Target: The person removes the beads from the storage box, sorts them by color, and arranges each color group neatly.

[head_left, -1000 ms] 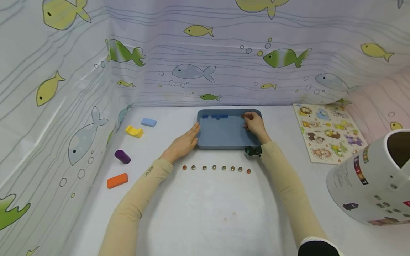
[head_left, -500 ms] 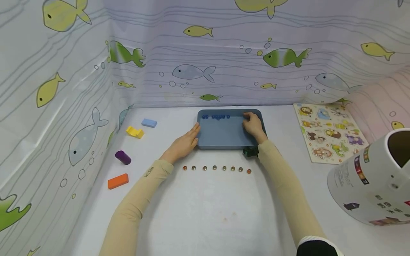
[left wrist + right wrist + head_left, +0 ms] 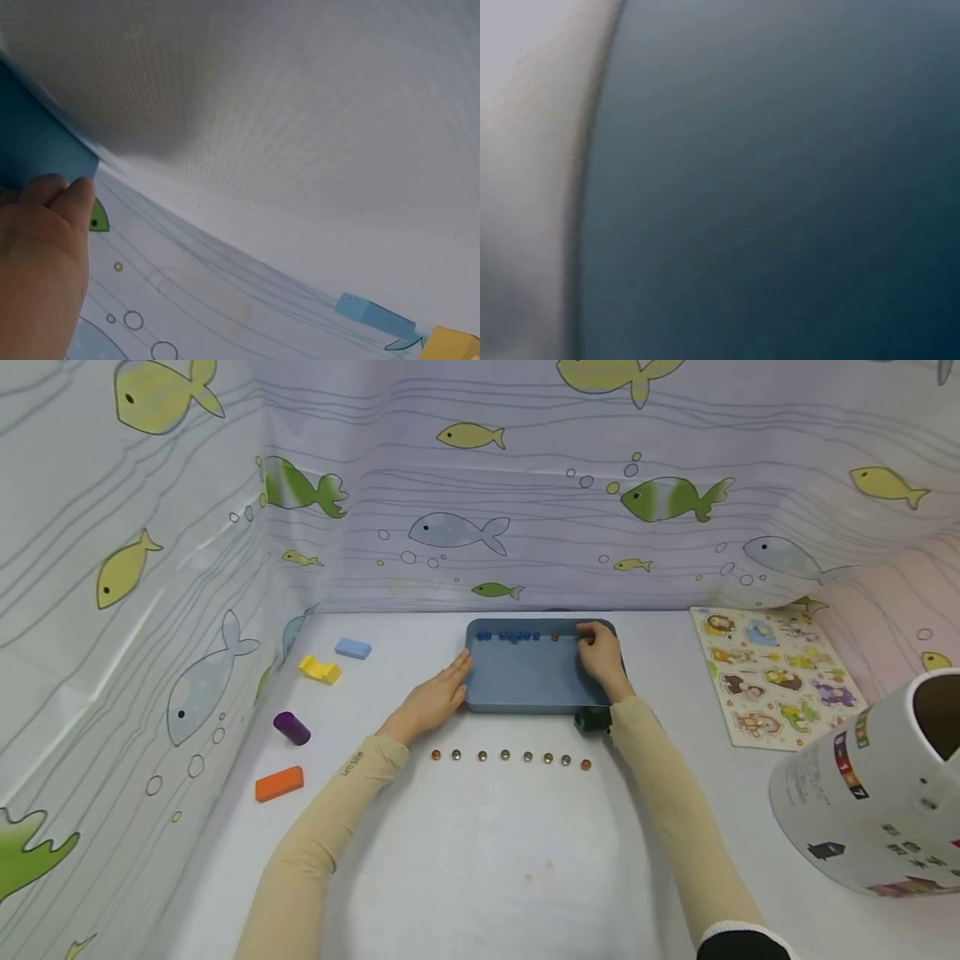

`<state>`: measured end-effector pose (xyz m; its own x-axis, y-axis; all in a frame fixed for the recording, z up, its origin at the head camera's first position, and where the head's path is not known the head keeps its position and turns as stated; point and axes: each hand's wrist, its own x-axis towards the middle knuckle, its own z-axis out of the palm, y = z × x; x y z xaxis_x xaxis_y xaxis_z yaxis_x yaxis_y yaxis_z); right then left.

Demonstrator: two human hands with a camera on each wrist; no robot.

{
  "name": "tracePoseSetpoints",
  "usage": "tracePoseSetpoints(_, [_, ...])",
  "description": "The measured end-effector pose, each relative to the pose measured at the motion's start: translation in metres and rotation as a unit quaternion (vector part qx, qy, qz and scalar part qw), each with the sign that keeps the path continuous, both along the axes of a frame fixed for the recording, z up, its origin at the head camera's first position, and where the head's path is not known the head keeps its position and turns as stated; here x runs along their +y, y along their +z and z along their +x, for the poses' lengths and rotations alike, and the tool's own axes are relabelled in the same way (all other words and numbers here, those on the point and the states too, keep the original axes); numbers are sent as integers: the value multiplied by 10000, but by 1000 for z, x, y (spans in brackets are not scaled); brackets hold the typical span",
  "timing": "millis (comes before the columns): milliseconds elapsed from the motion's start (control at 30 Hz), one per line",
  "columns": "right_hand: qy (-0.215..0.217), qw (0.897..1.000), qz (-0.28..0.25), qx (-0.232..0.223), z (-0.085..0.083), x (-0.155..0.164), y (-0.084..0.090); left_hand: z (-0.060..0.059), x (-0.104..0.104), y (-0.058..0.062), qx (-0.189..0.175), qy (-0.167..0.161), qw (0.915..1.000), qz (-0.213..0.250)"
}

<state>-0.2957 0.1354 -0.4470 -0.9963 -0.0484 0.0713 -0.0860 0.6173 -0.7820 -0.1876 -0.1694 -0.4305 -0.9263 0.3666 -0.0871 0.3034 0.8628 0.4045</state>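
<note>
A shallow blue-grey tray stands at the back of the table. Along its far side lie several small dark-blue beads and one orange bead. My left hand rests with straight fingers against the tray's left rim; the left wrist view shows its fingertips at the tray's edge too. Inside the tray's far right corner, my right hand has its fingers bent downward, a little right of the orange bead. I cannot tell whether its hidden fingertips hold anything. The right wrist view shows mostly blurred tray surface.
Before the tray runs a row of several small beads, orange at both ends. Blue, yellow, purple and orange blocks lie left. A sticker board and white cylindrical container stand right.
The orange bead, earlier at my right fingertips and then hidden by them, now lies uncovered to their left. My right hand has shifted slightly right. The left hand has kept its place.
</note>
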Motion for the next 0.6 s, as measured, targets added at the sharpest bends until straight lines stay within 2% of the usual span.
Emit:
tracePoseSetpoints(133, [-43, 9999, -25, 123, -2, 1, 1, 0, 0, 0, 15, -15, 10000, -9])
tracePoseSetpoints(267, [357, 9985, 402, 70, -5, -1, -1, 1, 0, 1, 1, -23, 10000, -12])
tracePoseSetpoints(467, [905, 9883, 1228, -13, -7, -3, -4, 0, 1, 2, 30, -54, 10000, 31])
tracePoseSetpoints(600, [1144, 9841, 1358, 24, -5, -5, -4, 0, 1, 1, 29, -59, 10000, 49])
